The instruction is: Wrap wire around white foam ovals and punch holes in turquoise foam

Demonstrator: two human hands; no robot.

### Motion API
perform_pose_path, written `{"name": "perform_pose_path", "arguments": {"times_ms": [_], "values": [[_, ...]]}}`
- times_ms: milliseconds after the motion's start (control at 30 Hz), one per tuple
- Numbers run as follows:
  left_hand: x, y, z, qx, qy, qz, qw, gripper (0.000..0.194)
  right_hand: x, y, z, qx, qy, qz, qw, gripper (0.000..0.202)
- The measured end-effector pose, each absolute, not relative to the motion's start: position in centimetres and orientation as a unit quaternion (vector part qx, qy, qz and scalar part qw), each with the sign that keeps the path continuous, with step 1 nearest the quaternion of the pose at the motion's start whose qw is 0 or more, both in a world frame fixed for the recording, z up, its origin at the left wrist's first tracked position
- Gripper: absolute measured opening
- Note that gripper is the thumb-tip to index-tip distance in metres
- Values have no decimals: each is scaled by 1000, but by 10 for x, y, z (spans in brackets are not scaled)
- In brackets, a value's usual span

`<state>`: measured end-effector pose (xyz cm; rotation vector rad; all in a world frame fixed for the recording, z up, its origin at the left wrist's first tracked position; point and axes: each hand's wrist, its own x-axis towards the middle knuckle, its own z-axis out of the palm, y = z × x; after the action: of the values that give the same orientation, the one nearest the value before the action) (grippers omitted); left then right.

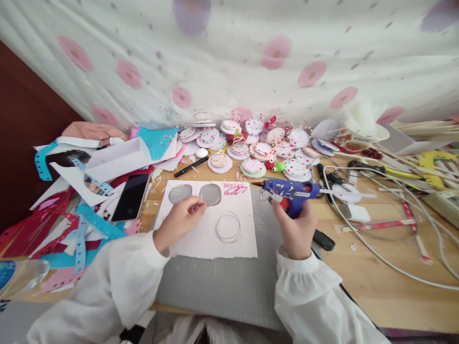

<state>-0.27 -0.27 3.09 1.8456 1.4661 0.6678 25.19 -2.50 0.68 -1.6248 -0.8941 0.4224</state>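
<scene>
A blue glue gun (pixel 292 191) is held by my right hand (pixel 297 229), its nozzle pointing left and a clear glue stick out of its back. My left hand (pixel 182 220) hovers over a white sheet (pixel 201 243), fingers curled together; what they hold, if anything, is too small to make out. Two round holes are cut in the sheet's upper part, and the left hand partly covers their lower edges. Thin wire-like rings (pixel 228 227) lie on the sheet to the right of that hand. Under the sheet is a grey cutting mat (pixel 222 286).
Layered paper discs with coloured beads (pixel 263 150) crowd the back. Paper scraps (pixel 82 224), a white tray (pixel 120 160) and a phone (pixel 131 197) are at left. On the right lie white cables (pixel 362 248), pliers (pixel 394 173) and a white adapter (pixel 355 212). A black marker (pixel 191 167) lies behind the sheet.
</scene>
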Motion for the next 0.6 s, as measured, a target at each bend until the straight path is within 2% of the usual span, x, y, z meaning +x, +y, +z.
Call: {"name": "perform_pose_path", "arguments": {"times_ms": [100, 267, 367, 600], "values": [[3, -31, 9, 735, 550, 229, 323, 15, 251, -26, 3, -700, -385, 217, 561, 28], [26, -50, 1, 751, 568, 220, 254, 13, 249, -26, -1, -702, -378, 241, 554, 30], [30, -46, 0, 745, 568, 229, 264, 2, 250, -23, -4, -699, -381, 235, 558, 30], [18, -38, -2, 704, 577, 273, 311, 6, 275, -36, -3, -709, -387, 199, 555, 34]]}}
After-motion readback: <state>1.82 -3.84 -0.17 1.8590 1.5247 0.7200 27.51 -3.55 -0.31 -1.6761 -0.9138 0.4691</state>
